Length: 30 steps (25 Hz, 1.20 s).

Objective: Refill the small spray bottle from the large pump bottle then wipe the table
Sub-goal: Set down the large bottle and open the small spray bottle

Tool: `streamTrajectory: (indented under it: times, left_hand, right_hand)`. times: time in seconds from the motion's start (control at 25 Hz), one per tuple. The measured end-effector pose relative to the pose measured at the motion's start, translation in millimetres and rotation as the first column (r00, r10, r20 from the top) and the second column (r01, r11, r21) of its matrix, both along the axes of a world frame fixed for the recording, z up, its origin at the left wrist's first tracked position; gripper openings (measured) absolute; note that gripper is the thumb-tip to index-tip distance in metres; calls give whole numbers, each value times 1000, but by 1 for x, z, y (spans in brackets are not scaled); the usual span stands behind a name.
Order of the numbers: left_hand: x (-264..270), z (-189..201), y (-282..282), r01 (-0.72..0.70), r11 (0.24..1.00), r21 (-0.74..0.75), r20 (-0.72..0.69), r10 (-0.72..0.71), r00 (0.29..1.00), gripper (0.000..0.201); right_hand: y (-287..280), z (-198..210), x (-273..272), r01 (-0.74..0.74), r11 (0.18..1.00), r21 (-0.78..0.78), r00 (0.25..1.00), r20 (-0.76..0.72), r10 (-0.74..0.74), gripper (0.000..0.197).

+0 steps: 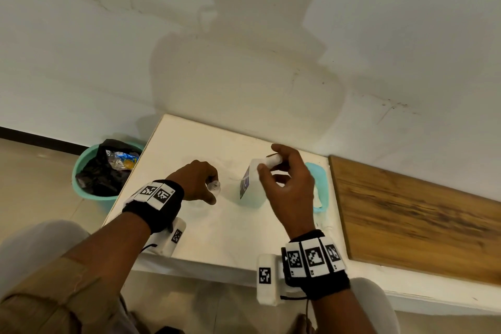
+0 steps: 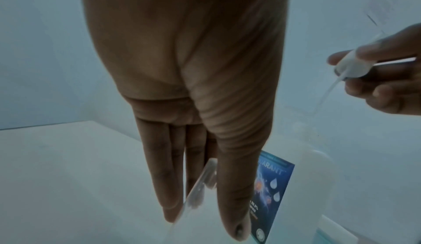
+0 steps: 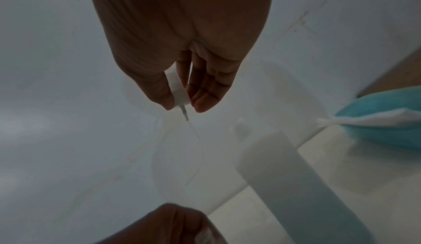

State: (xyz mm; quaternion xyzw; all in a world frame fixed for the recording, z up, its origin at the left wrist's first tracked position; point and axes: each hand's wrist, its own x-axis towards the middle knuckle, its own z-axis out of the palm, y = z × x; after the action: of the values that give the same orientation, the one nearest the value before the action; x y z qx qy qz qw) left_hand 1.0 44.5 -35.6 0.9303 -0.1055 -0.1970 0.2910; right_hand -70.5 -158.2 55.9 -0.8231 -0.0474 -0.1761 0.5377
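Note:
My left hand (image 1: 199, 182) holds the small clear spray bottle (image 1: 214, 187) upright on the white table (image 1: 217, 230), thumb and fingers (image 2: 164, 175) either side of the small clear spray bottle (image 2: 200, 190); its mouth is uncovered. To its right stands the large bottle (image 1: 247, 184) with a blue label (image 2: 273, 184), partly hidden by my right hand (image 1: 284, 182). That hand pinches the white spray head (image 1: 269, 162), held in the air above the large bottle. The spray head (image 3: 177, 87) has a thin clear dip tube (image 3: 193, 136) hanging from it.
A teal cloth (image 1: 319, 187) lies on the table behind my right hand, at the right edge. A wooden board (image 1: 420, 214) adjoins the table on the right. On the floor to the left is a teal bin (image 1: 81, 182) with a black bag and rubbish. A wall rises right behind.

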Motion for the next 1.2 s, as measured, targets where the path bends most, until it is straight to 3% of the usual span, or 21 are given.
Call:
streamTrajectory:
  times: [0.24,0.4,0.56,0.72,0.84,0.96,1.2]
  left_hand:
    - [0,-5,0,-26,998,49,-17,27,999,41]
    - [4,-8,3,-112,990,87,17,111,994,44]
    - [5,-10,4,-175,981,89,11,174,985,45]
    - [5,-11,5,-191,977,98,24,189,982,43]
    - [5,-11,7,-204,972,119,34,201,979,41]
    - [5,-11,8,-213,967,142,43,209,977,40]
    - [3,-9,8,-212,966,146,43,208,977,38]
  right_hand:
    - [-69,13,2,302,953,-20,945,136,-296,22]
    - [-102,-18,4,450,884,-127,893,51,-448,19]
    - [-109,-68,1,403,875,-269,876,-165,-454,20]
    - [-106,-104,-1,441,837,-324,810,-259,-527,17]
    - [-107,-117,-5,499,779,-380,693,-365,-622,33]
    - [-111,-128,-8,450,737,-504,602,-439,-667,40]
    - [-117,-139,-8,381,739,-556,574,-484,-660,45]
